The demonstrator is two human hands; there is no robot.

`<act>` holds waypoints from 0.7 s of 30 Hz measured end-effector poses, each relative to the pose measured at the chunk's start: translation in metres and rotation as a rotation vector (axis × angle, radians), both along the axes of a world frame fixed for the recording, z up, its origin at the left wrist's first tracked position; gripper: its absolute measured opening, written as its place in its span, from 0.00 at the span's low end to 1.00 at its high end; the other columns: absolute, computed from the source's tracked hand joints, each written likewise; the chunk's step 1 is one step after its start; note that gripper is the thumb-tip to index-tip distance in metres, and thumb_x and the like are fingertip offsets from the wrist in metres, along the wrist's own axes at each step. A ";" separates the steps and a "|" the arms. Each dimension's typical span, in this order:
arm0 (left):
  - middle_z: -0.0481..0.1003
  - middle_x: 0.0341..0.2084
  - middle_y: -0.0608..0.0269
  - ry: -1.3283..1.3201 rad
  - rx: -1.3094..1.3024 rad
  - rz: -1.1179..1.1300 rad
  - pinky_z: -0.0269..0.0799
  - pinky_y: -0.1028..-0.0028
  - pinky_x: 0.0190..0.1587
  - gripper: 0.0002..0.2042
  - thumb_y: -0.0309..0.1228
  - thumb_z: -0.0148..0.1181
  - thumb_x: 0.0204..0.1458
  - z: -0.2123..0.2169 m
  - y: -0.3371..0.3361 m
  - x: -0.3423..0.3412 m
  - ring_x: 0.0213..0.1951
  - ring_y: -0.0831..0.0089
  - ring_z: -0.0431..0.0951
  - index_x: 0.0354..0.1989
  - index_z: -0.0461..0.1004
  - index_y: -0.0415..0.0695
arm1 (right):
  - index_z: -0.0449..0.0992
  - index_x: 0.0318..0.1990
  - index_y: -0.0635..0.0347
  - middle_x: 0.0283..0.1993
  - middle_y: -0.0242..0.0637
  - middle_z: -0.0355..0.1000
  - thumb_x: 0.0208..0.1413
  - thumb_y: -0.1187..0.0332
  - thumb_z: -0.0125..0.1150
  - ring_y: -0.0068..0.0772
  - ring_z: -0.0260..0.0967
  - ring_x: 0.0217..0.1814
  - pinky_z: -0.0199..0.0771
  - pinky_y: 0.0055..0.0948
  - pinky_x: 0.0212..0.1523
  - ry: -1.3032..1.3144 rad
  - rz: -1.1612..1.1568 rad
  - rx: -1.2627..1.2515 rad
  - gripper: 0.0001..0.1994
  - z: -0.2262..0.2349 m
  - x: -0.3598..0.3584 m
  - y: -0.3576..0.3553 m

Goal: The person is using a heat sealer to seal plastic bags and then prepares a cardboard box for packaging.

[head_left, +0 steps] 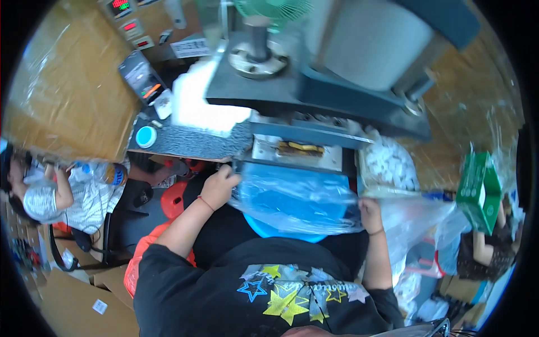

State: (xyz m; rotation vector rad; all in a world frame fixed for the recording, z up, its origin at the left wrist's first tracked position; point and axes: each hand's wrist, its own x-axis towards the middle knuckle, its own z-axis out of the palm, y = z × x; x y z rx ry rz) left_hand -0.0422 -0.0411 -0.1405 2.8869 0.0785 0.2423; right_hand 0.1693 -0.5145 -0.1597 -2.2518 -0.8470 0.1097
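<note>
A clear plastic bag or sheet is stretched between my two hands, blurred a little by motion. My left hand pinches its left end, close to the machine's front edge. My right hand has its fingers closed on the right end. Blue shows through the plastic, and the rounded rim of a blue basin shows below it, over my lap. Just beyond is the machine's metal bed, with a dark and yellow piece set in its middle. The inside of the basin is hidden under the plastic.
The heavy press head overhangs the bed. Small white pieces fill a container at its right. A phone, white sheets and a round turquoise-lidded tub lie left. Large cartons flank the bench; other people sit on both sides.
</note>
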 end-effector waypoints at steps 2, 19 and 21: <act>0.71 0.39 0.55 -0.034 0.026 -0.073 0.76 0.59 0.34 0.13 0.27 0.53 0.52 -0.010 0.015 0.013 0.34 0.56 0.79 0.44 0.77 0.54 | 0.77 0.46 0.60 0.41 0.49 0.77 0.59 0.76 0.52 0.54 0.75 0.44 0.74 0.48 0.46 -0.159 0.065 -0.298 0.11 -0.009 0.015 -0.013; 0.72 0.56 0.50 0.752 -0.074 0.171 0.63 0.55 0.63 0.19 0.38 0.50 0.58 -0.043 0.007 0.037 0.53 0.56 0.74 0.56 0.74 0.49 | 0.64 0.68 0.54 0.75 0.48 0.52 0.52 0.53 0.59 0.54 0.40 0.79 0.36 0.48 0.78 0.024 0.269 -0.982 0.35 -0.009 0.021 0.067; 0.71 0.57 0.50 0.942 -0.092 0.159 0.61 0.54 0.65 0.20 0.39 0.50 0.58 -0.052 -0.006 0.034 0.55 0.56 0.73 0.57 0.74 0.49 | 0.72 0.62 0.51 0.67 0.43 0.63 0.53 0.55 0.60 0.51 0.50 0.75 0.45 0.52 0.74 0.346 0.016 -1.120 0.28 -0.015 -0.006 0.046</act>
